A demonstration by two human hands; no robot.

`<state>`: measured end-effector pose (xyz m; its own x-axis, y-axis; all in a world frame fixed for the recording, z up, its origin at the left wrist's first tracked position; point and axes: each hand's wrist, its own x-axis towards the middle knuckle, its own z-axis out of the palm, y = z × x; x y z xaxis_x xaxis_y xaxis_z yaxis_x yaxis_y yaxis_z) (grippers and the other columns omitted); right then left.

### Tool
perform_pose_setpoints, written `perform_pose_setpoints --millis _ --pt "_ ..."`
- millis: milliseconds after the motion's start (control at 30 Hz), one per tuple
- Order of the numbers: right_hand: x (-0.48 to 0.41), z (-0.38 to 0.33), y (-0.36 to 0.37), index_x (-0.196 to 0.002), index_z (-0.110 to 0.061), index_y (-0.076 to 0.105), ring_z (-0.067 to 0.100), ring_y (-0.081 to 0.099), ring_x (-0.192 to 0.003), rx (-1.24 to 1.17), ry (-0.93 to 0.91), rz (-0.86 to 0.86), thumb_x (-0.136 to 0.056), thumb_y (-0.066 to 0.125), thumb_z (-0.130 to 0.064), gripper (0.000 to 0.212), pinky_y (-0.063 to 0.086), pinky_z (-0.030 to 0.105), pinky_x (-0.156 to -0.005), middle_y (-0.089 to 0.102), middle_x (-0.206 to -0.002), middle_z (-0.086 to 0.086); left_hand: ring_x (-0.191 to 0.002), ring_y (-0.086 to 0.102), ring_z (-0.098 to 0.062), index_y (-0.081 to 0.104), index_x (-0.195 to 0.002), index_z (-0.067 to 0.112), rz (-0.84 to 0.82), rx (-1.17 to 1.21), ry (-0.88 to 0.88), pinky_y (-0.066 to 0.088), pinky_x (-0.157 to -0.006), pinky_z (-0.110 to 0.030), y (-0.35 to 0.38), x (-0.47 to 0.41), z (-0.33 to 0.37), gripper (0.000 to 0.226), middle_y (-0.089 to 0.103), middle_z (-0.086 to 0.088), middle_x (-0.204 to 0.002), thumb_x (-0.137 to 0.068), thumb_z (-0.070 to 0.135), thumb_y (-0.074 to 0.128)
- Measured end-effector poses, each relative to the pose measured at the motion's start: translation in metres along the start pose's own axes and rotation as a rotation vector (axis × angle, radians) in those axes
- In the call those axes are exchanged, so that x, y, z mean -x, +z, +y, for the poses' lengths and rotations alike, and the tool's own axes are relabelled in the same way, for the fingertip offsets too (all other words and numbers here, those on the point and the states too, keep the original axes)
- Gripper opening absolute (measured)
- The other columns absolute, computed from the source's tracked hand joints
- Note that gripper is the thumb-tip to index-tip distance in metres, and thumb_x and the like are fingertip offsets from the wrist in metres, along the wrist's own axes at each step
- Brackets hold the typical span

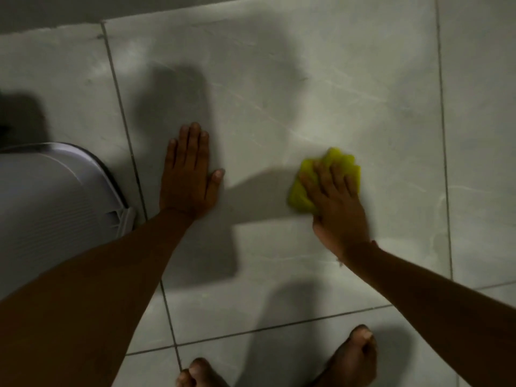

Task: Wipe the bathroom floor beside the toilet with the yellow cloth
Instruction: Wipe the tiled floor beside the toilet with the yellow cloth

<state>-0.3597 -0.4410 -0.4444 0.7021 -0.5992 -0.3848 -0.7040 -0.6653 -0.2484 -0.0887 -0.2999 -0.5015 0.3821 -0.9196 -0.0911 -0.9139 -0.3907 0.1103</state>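
Pale grey tiled floor [279, 88] across nearly the whole view, crossed by dark grout lines, with the white curved toilet [50, 196] at the left edge. Wiping under way by the look of it: blur around the working hand suggests a stroke in progress, though which way cannot be told. Left hand [188, 180] spread flat, palm down on the tile just right of the toilet, fingers pointing far, serving as a prop (no cloth under it). Right hand [336, 202] well apart to the right, fingers splayed and pressing down on the yellow cloth [339, 160]. Cloth bunched into a loose pad on the large middle tile, mostly beneath the fingers, showing past the fingertips and on the thumb side; long axis running roughly near-left to far-right, no clear front. Next move likely calls for steady downward pressure and sweeps leftward toward the strip by the toilet. Bare feet [354, 356] at the near edge.
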Motion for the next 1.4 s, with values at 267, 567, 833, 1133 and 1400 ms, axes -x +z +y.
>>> perform_pose_setpoints --millis 267,567,833,1133,1400 --pt "-0.025 -0.023 0.003 -0.146 -0.02 0.041 0.046 0.019 -0.147 -0.002 -0.066 0.043 -0.069 0.056 -0.017 0.078 0.011 0.063 -0.119 0.032 -0.158 0.015 -0.156 0.012 -0.034 0.019 -0.157 0.003 0.017 -0.001 -0.001 0.01 -0.127 -0.051 0.001 -0.001 -0.001 0.073 0.017 -0.021 -0.166 -0.1 0.047 0.033" --pt "-0.062 -0.052 0.011 -0.148 -0.027 0.036 0.045 0.019 -0.147 -0.103 0.273 0.177 -0.077 0.055 -0.031 0.073 0.011 0.063 -0.118 0.029 -0.16 0.013 -0.156 0.013 -0.035 0.02 -0.157 0.003 0.016 0.016 -0.001 0.011 -0.127 -0.051 0.0 0.001 -0.003 0.073 0.018 -0.021 -0.166 -0.1 0.046 0.033" --pt "-0.004 0.002 0.016 -0.149 -0.026 0.03 0.046 0.021 -0.146 0.053 -0.157 0.027 -0.071 0.06 -0.019 0.084 0.012 0.063 -0.119 0.032 -0.158 0.015 -0.156 0.012 -0.036 0.02 -0.157 0.002 0.007 0.018 0.009 0.01 -0.127 -0.051 -0.002 0.001 -0.002 0.072 0.017 -0.022 -0.166 -0.1 0.043 0.035" --pt "0.057 -0.03 0.038 -0.145 -0.031 0.042 0.04 0.018 -0.149 0.097 -0.455 -0.116 -0.066 0.059 -0.01 0.084 0.008 0.058 -0.121 0.03 -0.16 0.009 -0.156 0.011 -0.037 0.017 -0.158 0.001 -0.008 0.049 0.022 0.009 -0.127 -0.053 -0.005 0.001 -0.002 0.072 0.015 -0.023 -0.166 -0.1 0.042 0.031" --pt "0.045 -0.112 0.061 -0.137 -0.024 0.053 0.043 0.024 -0.146 -0.015 -0.403 -0.013 -0.068 0.059 -0.013 0.071 0.014 0.065 -0.118 0.037 -0.156 0.011 -0.156 0.011 -0.036 0.016 -0.158 0.002 -0.02 0.043 0.025 0.009 -0.127 -0.052 -0.006 0.001 -0.001 0.071 0.014 -0.021 -0.167 -0.101 0.043 0.028"
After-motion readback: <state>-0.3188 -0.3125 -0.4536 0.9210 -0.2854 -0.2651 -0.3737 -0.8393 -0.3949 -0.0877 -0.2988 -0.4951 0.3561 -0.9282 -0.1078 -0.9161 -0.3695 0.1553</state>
